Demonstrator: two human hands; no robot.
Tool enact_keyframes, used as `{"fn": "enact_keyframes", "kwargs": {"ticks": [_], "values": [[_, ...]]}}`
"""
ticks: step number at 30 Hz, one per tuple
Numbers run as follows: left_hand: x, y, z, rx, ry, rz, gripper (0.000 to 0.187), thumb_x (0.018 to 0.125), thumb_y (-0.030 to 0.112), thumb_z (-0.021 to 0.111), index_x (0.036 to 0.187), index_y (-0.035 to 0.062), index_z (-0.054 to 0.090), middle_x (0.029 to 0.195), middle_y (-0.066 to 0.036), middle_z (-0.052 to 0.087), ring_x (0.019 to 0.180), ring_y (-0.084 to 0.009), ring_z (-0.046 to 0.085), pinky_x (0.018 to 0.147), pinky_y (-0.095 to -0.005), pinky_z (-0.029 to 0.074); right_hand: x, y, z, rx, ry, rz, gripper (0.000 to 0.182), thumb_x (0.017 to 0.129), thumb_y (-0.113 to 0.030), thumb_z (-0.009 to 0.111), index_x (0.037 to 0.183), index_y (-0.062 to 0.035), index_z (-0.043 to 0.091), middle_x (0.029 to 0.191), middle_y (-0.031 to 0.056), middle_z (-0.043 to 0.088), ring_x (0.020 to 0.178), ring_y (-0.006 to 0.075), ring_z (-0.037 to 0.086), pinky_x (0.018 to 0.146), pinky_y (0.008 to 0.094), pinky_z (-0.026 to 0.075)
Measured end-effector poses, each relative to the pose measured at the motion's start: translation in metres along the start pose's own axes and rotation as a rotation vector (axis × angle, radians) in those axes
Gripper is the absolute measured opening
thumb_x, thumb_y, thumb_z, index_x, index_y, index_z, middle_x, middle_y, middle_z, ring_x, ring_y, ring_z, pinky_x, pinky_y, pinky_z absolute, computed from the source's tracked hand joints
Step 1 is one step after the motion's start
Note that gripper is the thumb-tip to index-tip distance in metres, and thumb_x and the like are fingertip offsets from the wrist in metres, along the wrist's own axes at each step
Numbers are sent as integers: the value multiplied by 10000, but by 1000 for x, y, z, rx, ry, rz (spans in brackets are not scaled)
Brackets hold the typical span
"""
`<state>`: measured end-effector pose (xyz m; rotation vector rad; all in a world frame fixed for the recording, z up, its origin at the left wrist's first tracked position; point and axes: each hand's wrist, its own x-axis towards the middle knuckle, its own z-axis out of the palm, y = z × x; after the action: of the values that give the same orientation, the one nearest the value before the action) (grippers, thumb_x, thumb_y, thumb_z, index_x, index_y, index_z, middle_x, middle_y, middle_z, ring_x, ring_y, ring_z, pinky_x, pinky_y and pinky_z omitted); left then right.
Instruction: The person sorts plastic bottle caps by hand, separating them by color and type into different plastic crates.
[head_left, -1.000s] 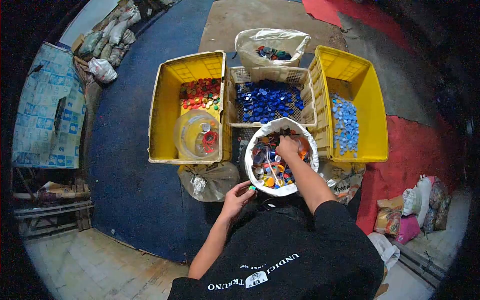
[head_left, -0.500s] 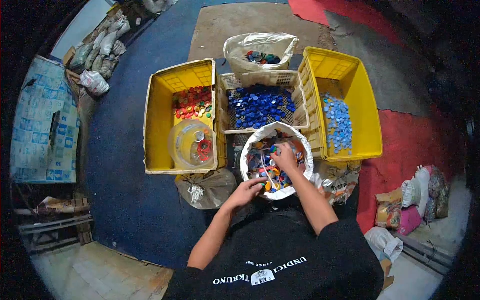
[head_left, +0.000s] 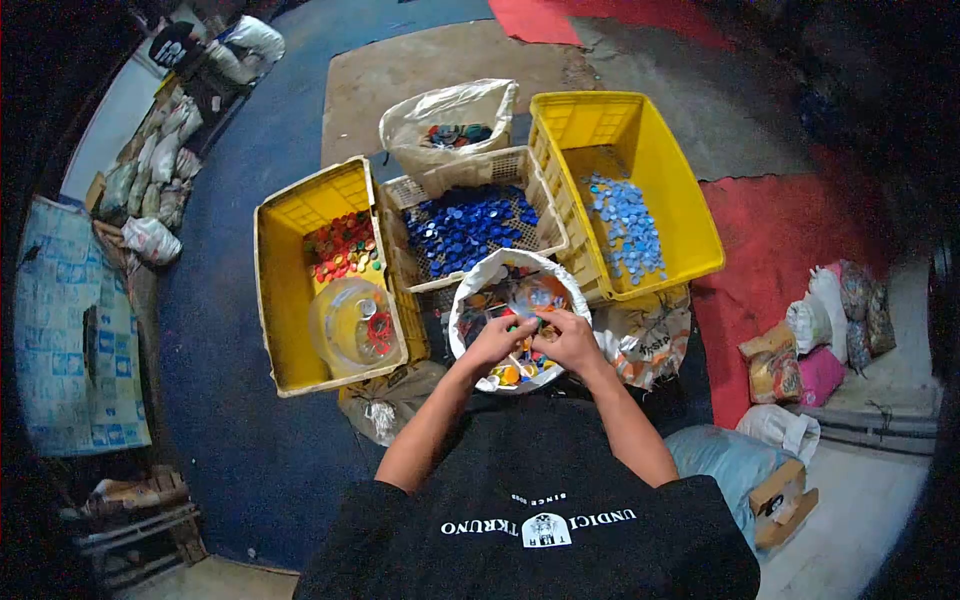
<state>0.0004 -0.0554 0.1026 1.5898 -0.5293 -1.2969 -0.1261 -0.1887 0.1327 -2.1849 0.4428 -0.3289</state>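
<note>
My left hand (head_left: 498, 341) and my right hand (head_left: 572, 343) meet over a round white-rimmed sack (head_left: 463, 318), thumbs and fingers pinched close together. What they grip is small and mostly hidden by the fingers; I cannot tell what it is. Just beyond the fingertips is a clear plastic piece (head_left: 537, 294). Mixed bottle caps (head_left: 510, 374) in orange, yellow, white and other colours fill the sack below my hands. Straight ahead, dark blue caps (head_left: 470, 228) lie in a cream perforated crate (head_left: 555, 222).
On the left, a yellow crate (head_left: 282, 330) holds red caps (head_left: 345, 243) and a clear round container (head_left: 345, 325). Light blue caps (head_left: 628, 228) lie in the right yellow crate (head_left: 690, 235). Behind stands a white sack (head_left: 400, 125) of darker caps. Tied bags flank the round sack.
My right hand has come back from the sack's far side to my left hand, and both now pinch together above the caps. The camera view has turned, shifting the crates leftward.
</note>
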Motion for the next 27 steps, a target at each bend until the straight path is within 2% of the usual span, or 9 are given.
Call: {"fn": "enact_keyframes", "kwargs": {"ticks": [3,7,10,15,16,19,21,23,27], "values": [[0,-8,0,-700,-95,-252,378,943,421,555,1065,72,635,952,-6,612,856,-68,529,733,-229,427,-3,4,-6,192,-2,144,408,718,-209,715,1075,-16,667,997,145,677,852,208,666,758,314,522],[6,-30,-1,-262,35,-224,396,949,436,536,1100,79,616,863,16,572,789,-91,511,702,-236,419,-8,24,7,266,139,195,415,725,-213,718,1068,12,662,956,155,669,852,221,660,766,316,514],[5,-36,-6,-581,13,-263,679,910,647,412,1233,63,540,800,7,525,743,-120,495,700,-292,452,-12,6,-3,123,72,142,439,729,-217,713,1107,-7,641,992,154,661,900,261,657,796,340,509],[-22,-6,-1,-892,43,-246,786,893,694,363,1303,32,468,907,-50,551,802,-168,529,729,-305,469,-15,-15,-1,7,-60,107,445,734,-240,715,1121,-61,587,998,149,646,949,319,640,810,388,507],[-26,-5,-1,-964,42,-251,778,898,683,366,1307,28,461,971,-76,572,855,-191,555,761,-312,483,-13,-19,2,-23,-23,-27,371,737,-212,711,1042,-28,606,914,110,645,635,179,594,617,299,493],[-36,-7,1,-1052,0,-180,819,886,683,404,1339,1,376,1134,-137,554,1024,-231,567,884,-341,466,-9,-25,18,-49,-32,-217,349,751,-190,705,1034,-12,607,913,131,641,725,244,636,672,336,513],[-35,-16,2,-1098,58,-147,767,916,660,345,1286,-1,459,1149,-144,591,1037,-247,586,839,-349,507,-7,-24,27,-34,-122,-157,362,756,-178,712,1060,-8,615,933,148,641,819,270,653,716,351,519],[-36,-30,-1,-1042,101,-101,830,919,666,320,1382,-23,322,1197,-155,559,1058,-273,574,912,-368,472,-4,-26,37,14,-163,-102,423,741,-186,738,1109,-15,621,956,156,652,827,279,663,712,342,527],[-67,-11,-3,-1033,249,-14,812,939,627,337,1424,-19,249,1141,-134,582,1006,-240,592,872,-346,470,-1,-37,52,180,-303,152,438,749,-197,762,1136,-41,630,920,138,687,797,166,686,700,296,538]]}}
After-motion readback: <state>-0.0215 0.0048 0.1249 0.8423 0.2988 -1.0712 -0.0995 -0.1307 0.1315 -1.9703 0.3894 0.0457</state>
